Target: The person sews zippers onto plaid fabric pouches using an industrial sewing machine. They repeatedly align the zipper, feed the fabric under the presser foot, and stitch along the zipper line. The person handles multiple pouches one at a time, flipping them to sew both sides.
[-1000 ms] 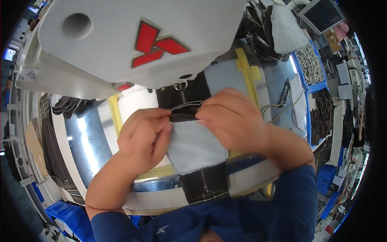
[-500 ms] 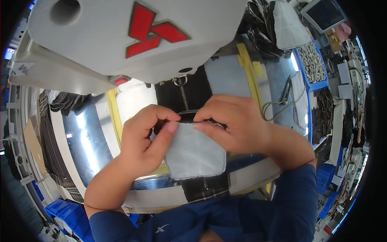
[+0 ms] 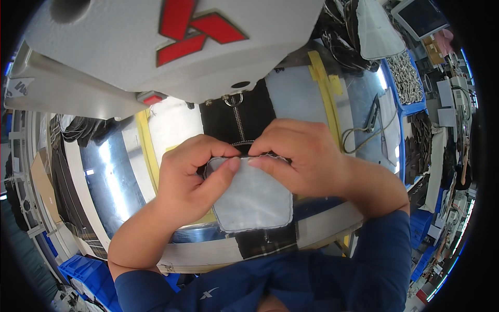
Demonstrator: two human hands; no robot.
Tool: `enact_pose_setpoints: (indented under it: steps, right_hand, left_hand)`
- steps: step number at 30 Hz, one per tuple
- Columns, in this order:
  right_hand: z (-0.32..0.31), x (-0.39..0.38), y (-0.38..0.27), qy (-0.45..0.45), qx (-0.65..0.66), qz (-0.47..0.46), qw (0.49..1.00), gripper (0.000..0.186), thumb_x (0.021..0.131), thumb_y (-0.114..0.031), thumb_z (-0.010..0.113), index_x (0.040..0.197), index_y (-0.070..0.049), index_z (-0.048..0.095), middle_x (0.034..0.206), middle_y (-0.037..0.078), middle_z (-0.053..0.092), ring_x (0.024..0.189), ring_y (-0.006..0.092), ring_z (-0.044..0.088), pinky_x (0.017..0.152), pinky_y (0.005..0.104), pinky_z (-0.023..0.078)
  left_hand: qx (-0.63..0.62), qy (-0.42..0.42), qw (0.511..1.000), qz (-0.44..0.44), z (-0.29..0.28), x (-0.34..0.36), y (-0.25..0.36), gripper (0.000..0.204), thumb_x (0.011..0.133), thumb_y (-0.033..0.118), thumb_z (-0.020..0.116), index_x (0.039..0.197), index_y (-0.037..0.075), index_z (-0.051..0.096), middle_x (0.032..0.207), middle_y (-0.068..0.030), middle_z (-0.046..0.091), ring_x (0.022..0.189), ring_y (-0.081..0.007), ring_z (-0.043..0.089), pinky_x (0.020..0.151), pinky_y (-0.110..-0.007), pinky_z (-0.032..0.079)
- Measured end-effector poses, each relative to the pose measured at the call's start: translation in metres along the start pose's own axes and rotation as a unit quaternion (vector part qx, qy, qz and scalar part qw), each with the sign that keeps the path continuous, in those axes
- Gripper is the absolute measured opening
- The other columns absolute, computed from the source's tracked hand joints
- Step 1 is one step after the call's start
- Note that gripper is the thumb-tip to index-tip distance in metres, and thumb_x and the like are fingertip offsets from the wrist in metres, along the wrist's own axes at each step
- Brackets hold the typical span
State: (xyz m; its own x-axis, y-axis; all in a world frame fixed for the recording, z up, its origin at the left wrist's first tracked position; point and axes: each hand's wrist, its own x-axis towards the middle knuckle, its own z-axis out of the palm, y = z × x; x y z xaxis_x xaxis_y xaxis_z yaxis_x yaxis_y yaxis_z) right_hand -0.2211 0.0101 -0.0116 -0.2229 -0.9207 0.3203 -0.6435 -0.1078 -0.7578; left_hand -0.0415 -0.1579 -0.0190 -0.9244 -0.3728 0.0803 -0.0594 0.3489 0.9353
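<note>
shiny metal worktable panels (image 3: 117, 174) flanked a dark fabric strip (image 3: 257, 109), whose long axis ran from under a white machine head (image 3: 119, 54) toward the blue shirt (image 3: 239, 286). a pale grey panel (image 3: 252, 200) lay over that strip, on the shirt side of the grip, its far edge crosswise. the left hand (image 3: 189, 179) and right hand (image 3: 309, 158) pinched that edge with thumb and fingers, tips close together, neither clearly nearer.
</note>
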Motion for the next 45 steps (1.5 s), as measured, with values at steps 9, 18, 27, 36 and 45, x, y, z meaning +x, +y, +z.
enact_pose_setpoints:
  steps: [9, 18, 27, 36, 45]
  right_hand:
    - [-0.0019, 0.0000, 0.0024, -0.030, 0.018, 0.017, 0.999, 0.011, 0.093, -0.014, 0.079, 0.100, -0.007, 0.073, 0.092, 0.009, 0.071, 0.080, 0.0306, 0.070, 0.068, 0.0407, 0.056]
    - [-0.0031, 0.0031, 0.0001, -0.050, 0.083, 0.075, 0.993, 0.010, 0.095, -0.014, 0.074, 0.096, -0.004, 0.076, 0.082, 0.010, 0.069, 0.073, 0.0290, 0.068, 0.065, 0.0393, 0.054]
    - [-0.0054, 0.0034, -0.0006, -0.067, 0.087, 0.103, 0.989, 0.009, 0.092, -0.007, 0.077, 0.100, -0.002, 0.078, 0.086, 0.008, 0.073, 0.070, 0.0163, 0.068, 0.062, 0.0293, 0.052]
    - [-0.0080, 0.0042, -0.0023, -0.081, 0.170, 0.182, 0.965, 0.011, 0.091, -0.007, 0.079, 0.100, -0.002, 0.077, 0.087, 0.005, 0.072, 0.071, 0.0093, 0.065, 0.064, 0.0265, 0.051]
    - [-0.0086, 0.0044, -0.0047, -0.074, 0.169, 0.179, 0.966, 0.009, 0.091, -0.006, 0.078, 0.099, -0.002, 0.077, 0.086, 0.004, 0.071, 0.070, 0.0074, 0.061, 0.062, 0.0263, 0.048]
  left_hand:
    - [0.026, 0.003, 1.000, 0.010, -0.0003, -0.0004, 0.0029, 0.010, 0.091, 0.003, 0.079, 0.101, 0.001, 0.078, 0.090, -0.0094, 0.074, 0.073, -0.0174, 0.067, 0.063, -0.029, 0.050]
    - [0.024, -0.003, 0.999, 0.021, 0.0025, -0.0002, 0.0072, 0.010, 0.090, 0.000, 0.077, 0.099, 0.001, 0.078, 0.090, -0.0106, 0.075, 0.077, -0.0202, 0.070, 0.065, -0.031, 0.052]
    - [0.035, 0.000, 0.999, 0.006, 0.0025, -0.0006, 0.0071, 0.009, 0.090, 0.001, 0.078, 0.099, 0.001, 0.078, 0.090, -0.0103, 0.074, 0.076, -0.0204, 0.069, 0.065, -0.030, 0.052]
    - [0.063, 0.006, 0.996, 0.066, 0.0035, -0.0005, 0.0067, 0.011, 0.089, -0.001, 0.078, 0.100, 0.000, 0.077, 0.091, -0.0122, 0.075, 0.078, -0.0223, 0.072, 0.066, -0.031, 0.055]
    - [0.080, 0.013, 0.992, 0.094, 0.0051, 0.0001, 0.0058, 0.012, 0.087, -0.003, 0.079, 0.099, -0.001, 0.077, 0.091, -0.0132, 0.075, 0.075, -0.0225, 0.072, 0.063, -0.031, 0.054]
